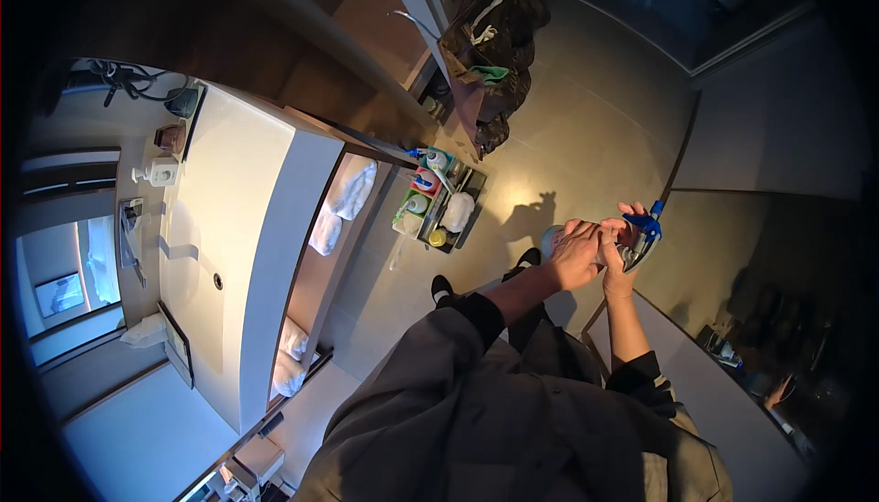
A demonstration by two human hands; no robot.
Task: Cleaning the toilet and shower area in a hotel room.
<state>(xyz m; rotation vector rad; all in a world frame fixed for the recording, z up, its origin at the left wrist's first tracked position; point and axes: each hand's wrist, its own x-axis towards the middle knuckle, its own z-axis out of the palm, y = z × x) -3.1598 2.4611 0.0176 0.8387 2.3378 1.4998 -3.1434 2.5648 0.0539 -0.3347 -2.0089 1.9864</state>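
Note:
A spray bottle with a blue trigger head lies roughly sideways across my hands, in front of my body. My left hand covers the middle of the bottle from above. Around the neck end, just below the trigger, is my right hand. The fingers of the two hands meet over the bottle and hide most of it. No finger is plainly on the trigger.
A cleaning caddy with several bottles and a white cloth stands on the tiled floor. Beyond it is a dark bag. To my left runs a washbasin counter, with rolled white towels on its shelf. A glossy panel stands at right.

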